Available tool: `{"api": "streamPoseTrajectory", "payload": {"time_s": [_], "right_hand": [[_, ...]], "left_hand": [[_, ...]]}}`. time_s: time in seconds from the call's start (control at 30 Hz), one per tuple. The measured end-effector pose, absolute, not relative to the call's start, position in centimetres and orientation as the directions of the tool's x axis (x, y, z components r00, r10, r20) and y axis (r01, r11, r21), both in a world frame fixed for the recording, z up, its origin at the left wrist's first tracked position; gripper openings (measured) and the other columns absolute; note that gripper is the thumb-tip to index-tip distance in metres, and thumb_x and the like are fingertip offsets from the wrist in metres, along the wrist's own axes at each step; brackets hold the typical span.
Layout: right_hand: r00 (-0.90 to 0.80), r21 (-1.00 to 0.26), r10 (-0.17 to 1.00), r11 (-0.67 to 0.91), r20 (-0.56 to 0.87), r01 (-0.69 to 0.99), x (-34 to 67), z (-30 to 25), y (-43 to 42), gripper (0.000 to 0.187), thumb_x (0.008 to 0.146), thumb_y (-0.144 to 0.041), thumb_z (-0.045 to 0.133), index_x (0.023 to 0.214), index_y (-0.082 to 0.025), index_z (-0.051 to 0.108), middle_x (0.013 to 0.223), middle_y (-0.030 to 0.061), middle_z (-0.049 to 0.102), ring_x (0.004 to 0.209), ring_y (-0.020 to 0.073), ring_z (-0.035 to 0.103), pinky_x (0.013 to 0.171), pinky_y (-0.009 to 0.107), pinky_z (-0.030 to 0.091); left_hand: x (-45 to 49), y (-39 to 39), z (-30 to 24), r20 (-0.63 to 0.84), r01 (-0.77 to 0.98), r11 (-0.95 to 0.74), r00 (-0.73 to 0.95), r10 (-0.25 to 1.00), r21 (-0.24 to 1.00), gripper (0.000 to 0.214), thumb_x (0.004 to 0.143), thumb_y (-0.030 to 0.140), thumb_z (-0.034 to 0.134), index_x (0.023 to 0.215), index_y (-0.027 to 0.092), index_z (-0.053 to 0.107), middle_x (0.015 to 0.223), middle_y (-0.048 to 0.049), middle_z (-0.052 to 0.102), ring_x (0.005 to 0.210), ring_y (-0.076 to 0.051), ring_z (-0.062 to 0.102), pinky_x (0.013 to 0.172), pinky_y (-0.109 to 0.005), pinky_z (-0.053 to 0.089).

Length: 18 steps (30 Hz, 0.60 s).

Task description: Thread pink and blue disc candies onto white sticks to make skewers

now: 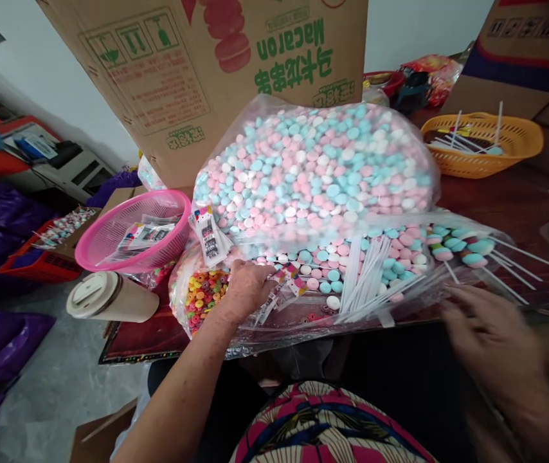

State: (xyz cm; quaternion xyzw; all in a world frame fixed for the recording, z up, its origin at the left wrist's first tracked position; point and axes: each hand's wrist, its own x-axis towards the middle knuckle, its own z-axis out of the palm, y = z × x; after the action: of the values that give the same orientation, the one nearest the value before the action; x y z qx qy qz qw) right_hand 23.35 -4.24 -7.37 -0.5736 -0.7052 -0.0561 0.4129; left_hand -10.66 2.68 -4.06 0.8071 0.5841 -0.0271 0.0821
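My left hand (248, 288) rests over the front of the table, its fingers closed at the edge of several small clear printed wrappers (287, 286). Right of it lie white sticks (364, 276) in a bunch, among loose pink, blue and white candies (335, 275) spilling from a big clear bag (317, 167). My right hand (491, 334), blurred, hovers at the table's front right with thumb and fingers apart and nothing visible in them. Just beyond its fingertips is a pile of candy skewers (467, 245) with their sticks pointing right. Colourful ring-shaped candies (206, 292) lie in plastic by my left wrist.
A pink basket (86, 241) holds printed wrappers, with a lidded cup (130, 299) in front of it. Behind the candy bag stands a large carton (226, 77). A yellow basket (510, 148) with white sticks is at the back right. Purple bags (4, 347) lie at the left.
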Motion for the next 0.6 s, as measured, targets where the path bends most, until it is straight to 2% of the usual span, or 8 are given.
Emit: {"api": "streamPoseTrajectory", "payload": {"time_s": [0.1,0.17,0.27,0.33,0.4,0.47,0.5,0.6], "right_hand": [[-0.175,-0.418,0.709,0.576,0.683,0.703,16.7,-6.7,-0.8,0.033,0.083,-0.023,0.057,0.116,-0.016,0.055,0.108,0.0141,0.060,0.102,0.0248,0.054,0.088,0.041,0.045],[-0.262,-0.548,0.738,0.649,0.621,0.528,12.0,-5.9,1.2,0.034,0.081,-0.025,0.057,0.114,-0.014,0.056,0.113,0.0155,0.058,0.109,0.0266,0.050,0.092,0.044,0.040],[-0.422,-0.759,0.797,0.574,0.432,0.308,7.4,-5.8,3.0,0.008,0.078,-0.019,0.054,0.080,-0.018,0.062,0.078,0.0051,0.061,0.080,0.0196,0.055,0.077,0.036,0.042],[-0.403,-0.810,0.832,0.511,0.382,0.287,6.7,-6.2,3.2,0.014,0.080,-0.016,0.049,0.068,-0.018,0.057,0.063,0.0006,0.054,0.066,0.0142,0.049,0.067,0.029,0.040],[-0.333,-0.838,0.875,0.453,0.353,0.304,7.3,-6.6,2.7,0.018,0.083,-0.015,0.046,0.067,-0.017,0.054,0.063,-0.0006,0.052,0.063,0.0118,0.047,0.062,0.025,0.039],[-0.283,-0.859,0.905,0.401,0.318,0.317,8.6,-6.6,2.1,0.013,0.083,-0.017,0.048,0.072,-0.017,0.054,0.068,-0.0006,0.054,0.066,0.0110,0.049,0.060,0.022,0.039],[-0.281,-0.877,0.915,0.372,0.291,0.304,9.3,-6.4,1.8,0.006,0.082,-0.019,0.052,0.078,-0.017,0.056,0.074,0.0002,0.056,0.070,0.0112,0.051,0.059,0.021,0.039],[-0.377,-0.923,0.897,0.324,0.230,0.207,11.1,-5.5,1.6,0.018,0.074,-0.020,0.062,0.091,-0.017,0.057,0.088,0.0014,0.057,0.079,0.0122,0.052,0.063,0.021,0.041]], "left_hand": [[-10.5,2.3,-2.0,-0.035,0.919,-0.363,0.372,0.928,0.153,0.037,0.082,0.023,0.055,0.119,0.016,0.055,0.080,-0.0051,0.069,0.079,-0.021,0.061,0.089,-0.041,0.035],[-10.3,2.1,-1.2,-0.039,0.881,-0.440,0.453,0.891,0.173,0.026,0.082,0.020,0.055,0.106,0.018,0.062,0.078,-0.0039,0.068,0.080,-0.020,0.061,0.090,-0.041,0.034],[-10.1,1.6,-1.4,-0.035,0.851,-0.455,0.480,0.877,0.264,0.010,0.082,0.022,0.056,0.082,0.020,0.066,0.076,-0.0021,0.067,0.079,-0.019,0.060,0.086,-0.037,0.037],[-10.1,1.2,-2.3,0.005,0.851,-0.382,0.408,0.913,0.361,0.012,0.079,0.027,0.060,0.088,0.020,0.064,0.083,-0.0027,0.068,0.083,-0.019,0.059,0.082,-0.034,0.039],[-9.9,0.6,-3.5,0.031,0.834,-0.292,0.315,0.949,0.468,0.016,0.079,0.031,0.060,0.089,0.019,0.062,0.085,-0.0033,0.067,0.082,-0.019,0.059,0.077,-0.031,0.041],[-9.5,0.3,-4.4,-0.005,0.786,-0.228,0.282,0.959,0.574,0.016,0.082,0.032,0.054,0.076,0.018,0.061,0.074,-0.0015,0.065,0.071,-0.017,0.057,0.070,-0.028,0.042],[-9.2,0.3,-4.6,-0.027,0.760,-0.216,0.293,0.956,0.614,0.020,0.082,0.033,0.053,0.072,0.018,0.060,0.070,-0.0006,0.063,0.067,-0.016,0.056,0.067,-0.027,0.042],[-8.1,0.6,-4.3,-0.090,0.689,-0.219,0.382,0.920,0.691,0.023,0.082,0.037,0.053,0.071,0.019,0.061,0.071,-0.0002,0.063,0.071,-0.016,0.056,0.067,-0.025,0.044]]}}
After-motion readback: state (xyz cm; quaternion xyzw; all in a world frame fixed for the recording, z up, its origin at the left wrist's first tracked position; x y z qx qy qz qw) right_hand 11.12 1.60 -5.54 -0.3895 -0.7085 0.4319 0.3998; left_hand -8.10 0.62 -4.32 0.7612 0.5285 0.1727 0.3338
